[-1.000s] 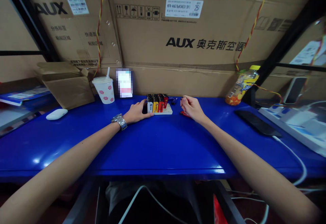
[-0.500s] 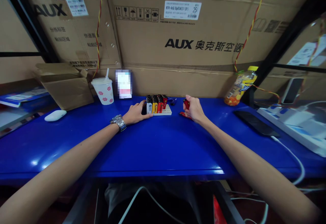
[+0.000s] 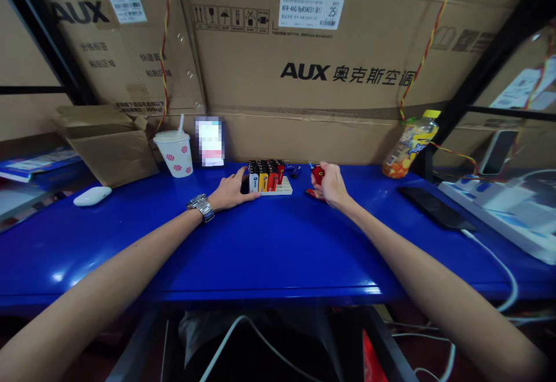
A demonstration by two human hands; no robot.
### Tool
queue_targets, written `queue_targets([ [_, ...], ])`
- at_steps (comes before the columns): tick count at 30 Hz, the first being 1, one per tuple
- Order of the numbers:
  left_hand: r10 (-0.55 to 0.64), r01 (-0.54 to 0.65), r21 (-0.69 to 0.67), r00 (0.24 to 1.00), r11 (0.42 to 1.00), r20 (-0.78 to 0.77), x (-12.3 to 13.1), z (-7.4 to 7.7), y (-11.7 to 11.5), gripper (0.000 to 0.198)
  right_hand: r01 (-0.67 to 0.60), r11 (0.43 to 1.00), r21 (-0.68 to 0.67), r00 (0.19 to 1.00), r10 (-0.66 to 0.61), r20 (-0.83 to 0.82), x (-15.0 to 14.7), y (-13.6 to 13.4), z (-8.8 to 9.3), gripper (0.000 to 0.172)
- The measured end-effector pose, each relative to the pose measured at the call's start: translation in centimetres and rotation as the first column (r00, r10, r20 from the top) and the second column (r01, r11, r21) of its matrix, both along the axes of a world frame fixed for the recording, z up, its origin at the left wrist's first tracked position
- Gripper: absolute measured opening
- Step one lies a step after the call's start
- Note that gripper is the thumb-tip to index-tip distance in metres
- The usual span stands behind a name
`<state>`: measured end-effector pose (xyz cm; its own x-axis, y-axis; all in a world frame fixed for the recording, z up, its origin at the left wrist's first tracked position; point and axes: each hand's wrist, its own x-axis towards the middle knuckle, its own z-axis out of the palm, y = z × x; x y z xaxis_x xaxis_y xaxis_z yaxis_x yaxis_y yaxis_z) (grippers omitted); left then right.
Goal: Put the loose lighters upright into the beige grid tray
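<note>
A white tray (image 3: 284,189) at the back of the blue table (image 3: 260,243) holds several upright lighters (image 3: 264,177) in black, white, yellow and red. My left hand (image 3: 230,191), with a metal watch on the wrist, rests flat against the tray's left side, fingers touching it. My right hand (image 3: 329,184) is closed round a red lighter (image 3: 318,174), held just above the table to the right of the tray. Another red lighter (image 3: 311,193) lies on the table under that hand.
A dotted paper cup with a straw (image 3: 175,152), an open cardboard box (image 3: 108,144) and a white mouse (image 3: 92,195) stand at the left. A juice bottle (image 3: 410,144), a dark phone (image 3: 436,208), a white cable (image 3: 499,266) and large cartons (image 3: 304,69) are at right and behind.
My right hand has lifted a red lighter from the table and turned it upright in its fingers. The left hand has stayed at the tray.
</note>
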<state>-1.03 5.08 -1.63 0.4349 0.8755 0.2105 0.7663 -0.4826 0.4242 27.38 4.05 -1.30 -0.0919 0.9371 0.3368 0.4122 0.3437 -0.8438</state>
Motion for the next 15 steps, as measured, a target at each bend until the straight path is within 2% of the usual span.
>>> queue_targets([
  [3, -0.049, 0.049, 0.004, 0.998, 0.999, 0.044, 0.0, 0.2, -0.2, 0.101, -0.019, 0.982, -0.187, 0.971, -0.027, -0.239, -0.5, -0.6, 0.6, 0.055],
  [5, -0.077, 0.076, 0.021, 0.995, 0.997, 0.059, 0.0, 0.3, -0.3, 0.102, -0.066, 0.977, -0.201, 0.965, 0.011, -0.263, -0.7, -0.9, 0.8, 0.051],
  [7, -0.084, 0.083, 0.022, 0.994, 0.996, 0.067, 0.1, 0.5, -0.5, 0.104, -0.091, 0.987, -0.131, 0.971, 0.059, -0.231, -0.8, -0.9, 0.8, 0.046],
  [10, -0.091, 0.091, 0.008, 0.992, 0.996, 0.082, 0.3, 0.7, -0.9, 0.105, -0.110, 0.990, 0.083, 0.989, 0.117, -0.091, -0.9, -0.8, 1.0, 0.040],
  [12, -0.120, 0.120, 0.004, 0.989, 0.993, 0.092, 0.5, 0.8, -1.1, 0.104, -0.102, 0.969, 0.223, 0.995, 0.097, 0.030, -1.2, -0.8, 1.2, 0.038],
  [15, -0.152, 0.152, 0.010, 0.984, 0.988, 0.091, 0.6, 0.8, -1.2, 0.102, -0.085, 0.961, 0.262, 0.995, 0.069, 0.070, -1.7, -0.9, 1.3, 0.035],
])
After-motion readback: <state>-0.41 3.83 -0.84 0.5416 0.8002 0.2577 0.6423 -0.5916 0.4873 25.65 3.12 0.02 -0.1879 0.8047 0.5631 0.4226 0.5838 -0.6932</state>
